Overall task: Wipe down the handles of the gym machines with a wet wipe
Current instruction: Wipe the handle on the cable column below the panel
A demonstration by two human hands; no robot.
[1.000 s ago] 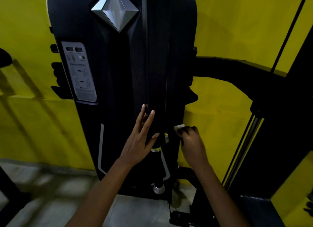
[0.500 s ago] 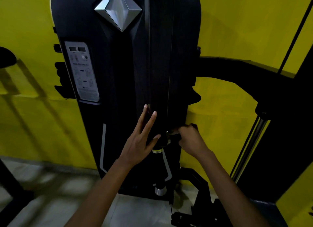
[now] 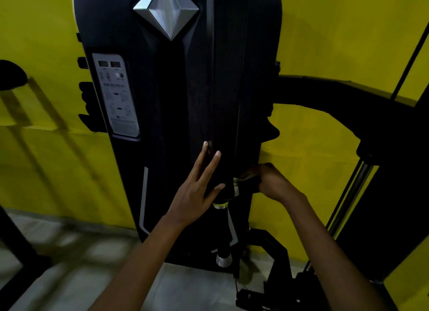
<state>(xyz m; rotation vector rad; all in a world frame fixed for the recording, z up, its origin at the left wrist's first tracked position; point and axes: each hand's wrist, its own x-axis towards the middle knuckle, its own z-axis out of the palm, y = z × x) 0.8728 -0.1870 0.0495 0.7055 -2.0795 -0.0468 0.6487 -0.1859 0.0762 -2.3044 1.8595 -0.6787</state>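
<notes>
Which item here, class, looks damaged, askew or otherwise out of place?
Nothing stands out. The left hand rests with straight fingers on the black machine cover; the right hand curls around the dark handle. The picture is too dim to reveal small marks.

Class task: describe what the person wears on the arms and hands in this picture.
Nothing is worn: both forearms are bare with no sleeves in view. The left hand and right hand have no gloves, rings, watch or bands visible.
</notes>
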